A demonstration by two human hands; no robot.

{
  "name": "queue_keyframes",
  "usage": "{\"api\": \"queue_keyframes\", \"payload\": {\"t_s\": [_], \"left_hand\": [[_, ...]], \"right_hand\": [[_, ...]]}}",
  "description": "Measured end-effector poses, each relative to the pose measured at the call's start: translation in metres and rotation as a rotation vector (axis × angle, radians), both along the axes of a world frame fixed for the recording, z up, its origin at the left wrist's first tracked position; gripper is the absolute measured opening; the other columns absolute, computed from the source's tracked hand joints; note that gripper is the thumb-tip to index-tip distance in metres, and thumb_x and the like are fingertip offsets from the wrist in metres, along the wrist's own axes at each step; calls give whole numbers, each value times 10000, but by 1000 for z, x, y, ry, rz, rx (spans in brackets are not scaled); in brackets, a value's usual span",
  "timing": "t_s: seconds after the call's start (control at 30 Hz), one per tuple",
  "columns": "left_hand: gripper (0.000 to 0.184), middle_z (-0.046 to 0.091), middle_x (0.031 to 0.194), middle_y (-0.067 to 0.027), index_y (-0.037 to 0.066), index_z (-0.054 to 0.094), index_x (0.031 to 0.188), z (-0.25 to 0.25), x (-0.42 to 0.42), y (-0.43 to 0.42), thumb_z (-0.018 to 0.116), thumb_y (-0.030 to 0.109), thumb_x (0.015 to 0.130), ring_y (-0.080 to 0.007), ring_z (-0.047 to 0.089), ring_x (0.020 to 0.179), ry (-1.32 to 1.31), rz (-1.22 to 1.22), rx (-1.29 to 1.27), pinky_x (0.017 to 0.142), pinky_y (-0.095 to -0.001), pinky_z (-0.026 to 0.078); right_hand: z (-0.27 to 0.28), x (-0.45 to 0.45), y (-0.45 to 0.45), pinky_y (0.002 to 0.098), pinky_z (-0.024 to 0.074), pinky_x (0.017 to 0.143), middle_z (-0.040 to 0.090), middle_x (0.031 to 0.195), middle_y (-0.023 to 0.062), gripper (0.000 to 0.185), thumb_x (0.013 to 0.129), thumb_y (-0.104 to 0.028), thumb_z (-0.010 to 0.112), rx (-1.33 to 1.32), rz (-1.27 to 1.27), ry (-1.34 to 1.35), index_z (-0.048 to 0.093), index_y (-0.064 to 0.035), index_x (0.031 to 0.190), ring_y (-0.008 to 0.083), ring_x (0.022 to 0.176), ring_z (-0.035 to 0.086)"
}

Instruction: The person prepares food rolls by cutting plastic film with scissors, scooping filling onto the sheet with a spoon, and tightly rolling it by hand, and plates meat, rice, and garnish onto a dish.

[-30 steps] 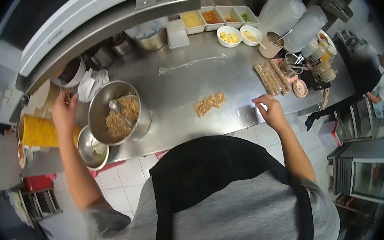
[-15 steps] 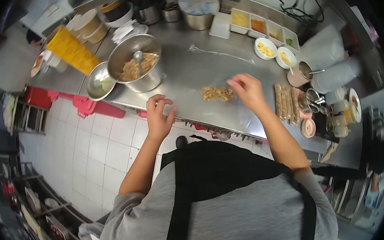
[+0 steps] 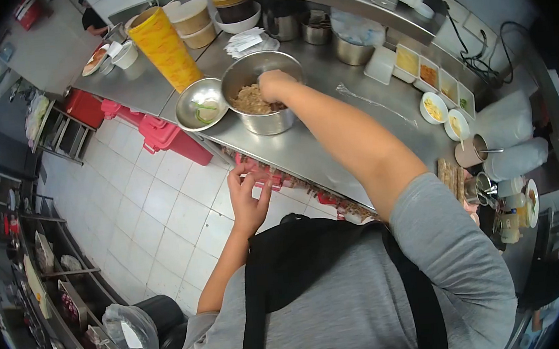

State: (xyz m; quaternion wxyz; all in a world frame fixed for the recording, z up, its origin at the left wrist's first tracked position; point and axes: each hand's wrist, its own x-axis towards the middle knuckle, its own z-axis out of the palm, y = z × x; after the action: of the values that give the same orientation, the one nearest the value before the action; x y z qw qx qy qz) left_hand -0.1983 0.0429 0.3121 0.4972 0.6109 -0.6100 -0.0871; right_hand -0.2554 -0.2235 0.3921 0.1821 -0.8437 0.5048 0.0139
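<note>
Brown food [image 3: 247,100] is held in the steel pot [image 3: 268,123]. The right hand [image 3: 277,85] is placed inside it; whether its fingers are clamped cannot be told. Nearer the body than the pot, the left hand [image 3: 249,202] is held, fingers apart.

Strong fisheye distortion, blackened corners.

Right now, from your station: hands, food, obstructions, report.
Right hand inside steel pot, at brown mixture; grip hidden. Left hand open, short of counter. Right forearm screens part of counter.
</note>
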Motion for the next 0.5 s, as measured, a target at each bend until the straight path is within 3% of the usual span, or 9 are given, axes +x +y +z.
{"api": "queue_keyframes", "payload": {"t_s": [0.03, 0.07, 0.17, 0.23, 0.27, 0.3, 0.37, 0.47, 0.5], "left_hand": [[242, 495, 1158, -137, 77, 640, 944, 3, 7, -2, 745, 70, 726, -316, 475, 1106, -82, 22, -31, 927, -408, 400], [277, 494, 1161, -136, 82, 639, 968, 8, 13, -9, 753, 78, 715, -323, 472, 1105, -162, 39, -57, 922, -413, 401], [406, 481, 1217, -123, 146, 632, 1049, 20, 18, -48, 779, 153, 671, -336, 437, 1140, -409, 66, -182, 928, -461, 354], [410, 474, 1242, -105, 179, 630, 1050, 27, 15, -85, 773, 185, 666, -323, 419, 1163, -543, 56, -273, 945, -478, 315], [409, 472, 1249, -95, 192, 629, 1048, 24, 14, -105, 769, 196, 664, -318, 414, 1171, -584, 50, -317, 950, -482, 299], [408, 470, 1256, -86, 205, 629, 1046, 21, 14, -121, 766, 207, 661, -312, 408, 1178, -624, 43, -364, 956, -487, 283], [407, 472, 1251, -71, 207, 625, 1040, 12, 16, -145, 760, 206, 657, -309, 402, 1182, -638, 72, -419, 954, -488, 277], [360, 492, 1226, -35, 216, 635, 992, 26, 13, -156, 754, 192, 653, -290, 416, 1171, -526, 47, -475, 947, -488, 275], [337, 501, 1214, -21, 219, 640, 969, 39, 13, -155, 752, 186, 653, -281, 424, 1165, -467, 29, -484, 944, -488, 276]], "right_hand": [[-4, 3, -7, 376, 567, 664, 704, 856, 173, 190, 760, -88, 669, 57, -15, 3, 700, 32, 903, 265, 737, 702], [4, 2, -9, 378, 560, 554, 696, 742, 163, 151, 717, -54, 703, 171, -4, 10, 701, 58, 818, 248, 614, 689], [21, 0, -24, 376, 538, 475, 681, 683, 155, 99, 690, -43, 707, 63, 46, 138, 694, 54, 694, 238, 535, 662], [42, -5, -28, 361, 554, 514, 695, 733, 159, 127, 777, -31, 593, 196, 7, 135, 692, 47, 761, 237, 585, 676], [46, -7, -35, 360, 541, 458, 680, 685, 159, 195, 817, -53, 534, 84, 80, 187, 670, 55, 727, 226, 533, 656], [48, -15, -40, 357, 535, 445, 670, 655, 160, 218, 822, -38, 503, 152, -17, -6, 667, 73, 731, 224, 507, 646], [65, -31, -35, 388, 561, 564, 695, 779, 165, 180, 822, -58, 534, 92, -72, -58, 682, 43, 836, 264, 642, 682], [81, -64, -16, 374, 531, 689, 671, 841, 134, 233, 798, -83, 605, -424, 116, -325, 661, -46, 1021, 254, 728, 665], [81, -72, -16, 393, 517, 743, 671, 906, 129, 224, 814, -104, 595, -433, 113, -281, 665, -68, 1024, 277, 817, 650]]}}
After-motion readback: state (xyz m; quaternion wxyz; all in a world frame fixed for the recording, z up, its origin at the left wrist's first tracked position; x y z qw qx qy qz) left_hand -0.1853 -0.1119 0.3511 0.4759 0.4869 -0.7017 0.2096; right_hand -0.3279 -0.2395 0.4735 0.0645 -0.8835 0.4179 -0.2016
